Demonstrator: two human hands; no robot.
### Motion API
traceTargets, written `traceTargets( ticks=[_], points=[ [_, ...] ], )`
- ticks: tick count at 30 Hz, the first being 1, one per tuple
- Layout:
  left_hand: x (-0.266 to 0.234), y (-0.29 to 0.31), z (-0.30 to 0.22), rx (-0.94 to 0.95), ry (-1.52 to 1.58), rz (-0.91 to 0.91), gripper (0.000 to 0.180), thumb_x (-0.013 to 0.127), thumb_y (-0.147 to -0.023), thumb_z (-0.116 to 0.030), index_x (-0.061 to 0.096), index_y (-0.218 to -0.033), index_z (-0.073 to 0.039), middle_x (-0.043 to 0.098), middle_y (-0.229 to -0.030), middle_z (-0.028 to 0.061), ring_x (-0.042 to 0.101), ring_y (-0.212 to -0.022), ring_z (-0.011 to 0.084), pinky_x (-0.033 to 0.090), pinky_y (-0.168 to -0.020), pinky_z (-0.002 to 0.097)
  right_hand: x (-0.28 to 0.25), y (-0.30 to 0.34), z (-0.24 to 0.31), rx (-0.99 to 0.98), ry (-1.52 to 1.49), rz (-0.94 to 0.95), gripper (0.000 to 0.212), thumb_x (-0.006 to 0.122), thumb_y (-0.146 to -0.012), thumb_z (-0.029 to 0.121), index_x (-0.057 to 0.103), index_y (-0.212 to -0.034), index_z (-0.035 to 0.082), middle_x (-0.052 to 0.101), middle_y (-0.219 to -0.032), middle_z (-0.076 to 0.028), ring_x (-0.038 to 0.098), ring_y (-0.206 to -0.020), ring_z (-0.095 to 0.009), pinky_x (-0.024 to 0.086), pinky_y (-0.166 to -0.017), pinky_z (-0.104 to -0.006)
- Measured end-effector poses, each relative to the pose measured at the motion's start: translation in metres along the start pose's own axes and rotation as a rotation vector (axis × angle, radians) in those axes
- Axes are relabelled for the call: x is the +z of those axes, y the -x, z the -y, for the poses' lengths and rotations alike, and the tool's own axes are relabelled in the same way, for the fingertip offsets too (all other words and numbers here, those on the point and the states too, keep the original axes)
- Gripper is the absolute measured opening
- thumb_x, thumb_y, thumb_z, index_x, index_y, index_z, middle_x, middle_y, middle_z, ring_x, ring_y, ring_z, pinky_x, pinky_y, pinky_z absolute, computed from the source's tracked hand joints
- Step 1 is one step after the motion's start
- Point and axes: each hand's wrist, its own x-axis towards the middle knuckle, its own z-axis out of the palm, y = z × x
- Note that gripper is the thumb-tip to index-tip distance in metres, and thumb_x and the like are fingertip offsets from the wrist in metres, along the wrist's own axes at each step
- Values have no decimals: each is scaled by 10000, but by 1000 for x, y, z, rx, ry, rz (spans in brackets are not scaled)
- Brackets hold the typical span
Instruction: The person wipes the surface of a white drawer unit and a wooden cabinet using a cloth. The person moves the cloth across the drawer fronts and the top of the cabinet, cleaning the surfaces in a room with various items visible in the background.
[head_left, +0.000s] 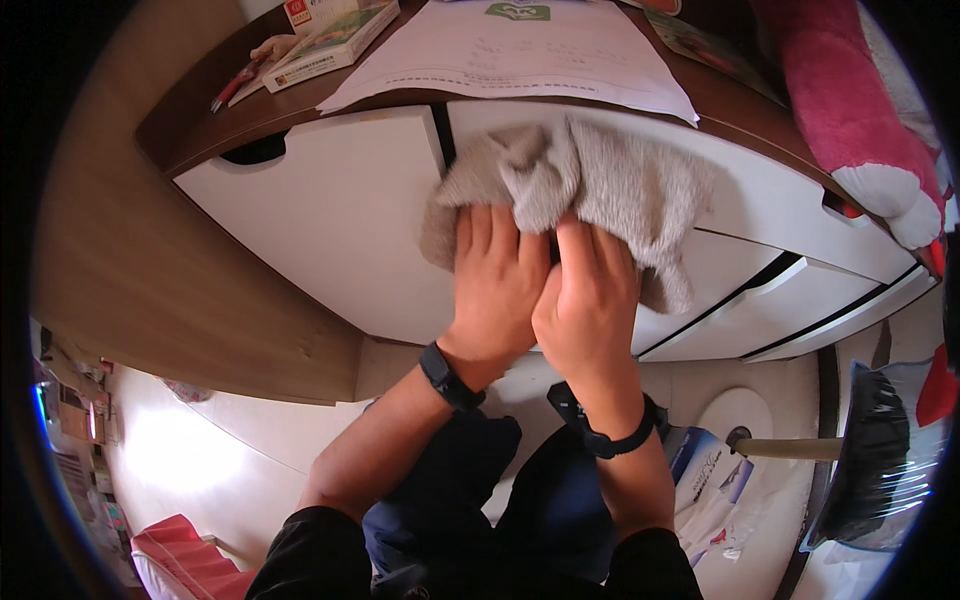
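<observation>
A crumpled grey-beige cloth (640, 190) with a towel-like nap is bunched up in front of the white drawer fronts (340, 220). My left hand (500, 275) grips its left and middle part, the fingertips hidden in the folds. Right beside it, my right hand (590, 290) holds the cloth too, thumb side toward the left hand, with its fingertips also out of sight. The two hands touch each other. On the right, part of the cloth hangs below the fingers. Each wrist wears a dark band.
Above the drawers runs a brown desktop (190, 130) with white paper sheets (520, 50), a small box (330, 45) and a red pen (235, 85). A pink plush toy (835, 90) hangs over the right end. A wooden panel (200, 290) stands left. Bags (880, 450) lie at lower right.
</observation>
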Motion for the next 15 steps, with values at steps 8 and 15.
traceTargets(
  ticks=[8, 15],
  points=[
    [-5, 18, 8, 51, 66, 99, 449, 583, -802, -164, 545, -1199, 42, 536, -1057, 209, 510, -984, 397, 427, -919, 483, 9, 18, 0, 72, 31, 25, 373, 549, -789, -17, 645, -1148, 10, 663, -1112, -183, 612, -1064, -396, 452, -935, -494],
    [-2, 12, -8, -37, 51, 89, 459, 581, -830, -205, 539, -1176, 93, 535, -1045, 283, 482, -1011, 498, 355, -940, 618, -9, -16, 16, 66, -131, 195, 344, 527, -825, -63, 607, -1156, -19, 658, -1038, -219, 632, -903, -409, 523, -764, -440]
  ],
)
